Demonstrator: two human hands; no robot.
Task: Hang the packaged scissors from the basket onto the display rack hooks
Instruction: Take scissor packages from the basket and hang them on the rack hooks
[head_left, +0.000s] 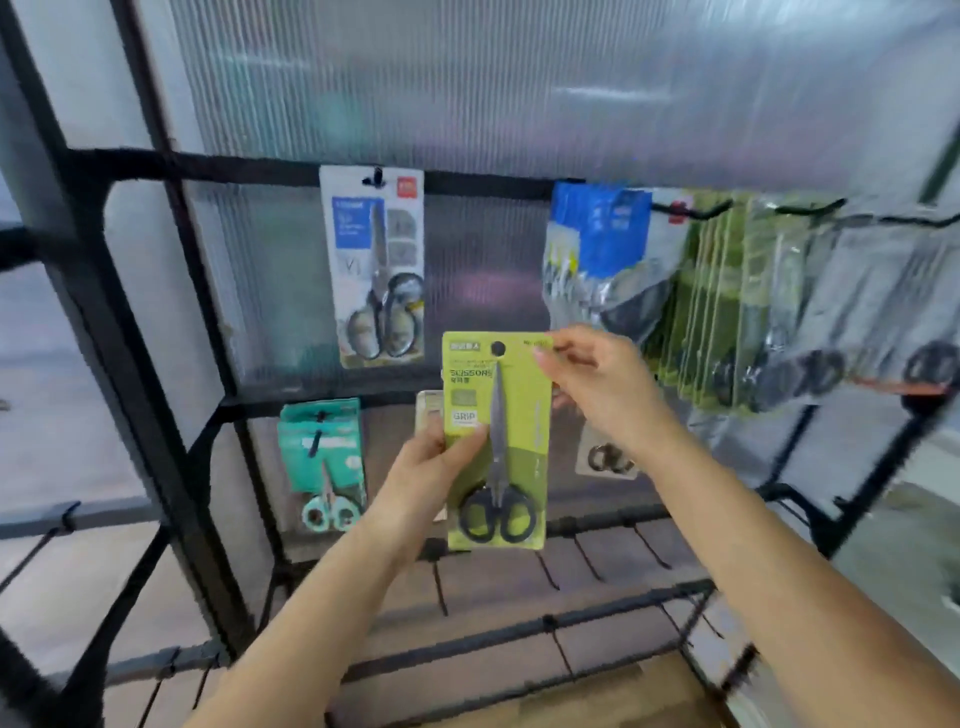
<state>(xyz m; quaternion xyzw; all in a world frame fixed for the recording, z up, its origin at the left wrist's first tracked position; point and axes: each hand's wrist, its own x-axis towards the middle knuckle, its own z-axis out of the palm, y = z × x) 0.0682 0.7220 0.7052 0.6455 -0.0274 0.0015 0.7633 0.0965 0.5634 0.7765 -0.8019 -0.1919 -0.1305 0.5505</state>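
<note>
From the head camera, a green scissors pack (496, 441) is held upright in front of the display rack (156, 332), just below the middle of the view. The left hand (426, 483) grips the pack from its 9 o'clock edge, thumb laid across the printed front near the word GRIP and fingers behind the card. The right hand (597, 379) pinches the pack's top corner at about 1 o'clock, thumb and forefinger closed on the card beside its round hang hole. Black-handled scissors sit in the pack, blades up, handles at 6 o'clock. At 11 o'clock from the green pack, a white-and-blue scissors pack (376, 270) hangs from a hook (375, 176) on the rack's upper crossbar. At 9 o'clock, lower on the rack, a teal scissors pack (324, 457) with small mint-handled scissors hangs on its own hook. At 2 o'clock a bunch of blue-topped packs (597, 254) hangs from the upper bar, and further toward 3 o'clock hang a row of green packs (727, 312) and then clear-fronted packs (883, 291), all blurred. Partly behind the right wrist, at 4 o'clock from the held pack, a small grey card (605, 457) with dark rings shows. Bare black hooks (587, 558) jut from the lower bars at 5 o'clock. A ribbed translucent panel (519, 93) backs the rack.
</note>
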